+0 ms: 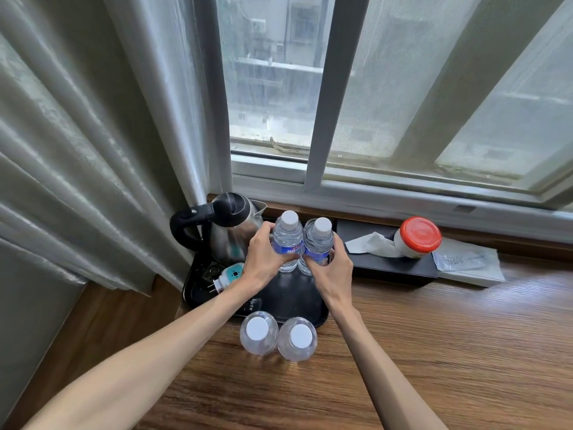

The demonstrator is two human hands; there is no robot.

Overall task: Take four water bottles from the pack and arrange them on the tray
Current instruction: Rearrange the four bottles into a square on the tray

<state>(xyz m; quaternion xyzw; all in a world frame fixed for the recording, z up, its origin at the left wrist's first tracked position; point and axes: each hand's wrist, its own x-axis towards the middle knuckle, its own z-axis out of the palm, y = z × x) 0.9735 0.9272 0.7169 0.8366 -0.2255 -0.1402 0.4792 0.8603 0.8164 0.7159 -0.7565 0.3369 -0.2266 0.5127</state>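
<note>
Two clear water bottles with white caps and blue labels stand upright side by side at the back of the black tray [313, 315]. My left hand [263, 259] grips the left bottle [288, 234] and my right hand [333, 268] grips the right bottle [319, 240]. Two more capped bottles stand on the wooden table just in front of the tray's near edge, one on the left [259, 332] and one on the right [297, 338]. The pack is not visible.
A steel kettle [229, 231] with a black handle fills the tray's back left, with a small white plug-in device [229, 274] beside it. A black tissue box [387, 262], a red-lidded jar [417, 237] and a wrapped packet [468, 265] lie to the right. Curtain and window stand behind.
</note>
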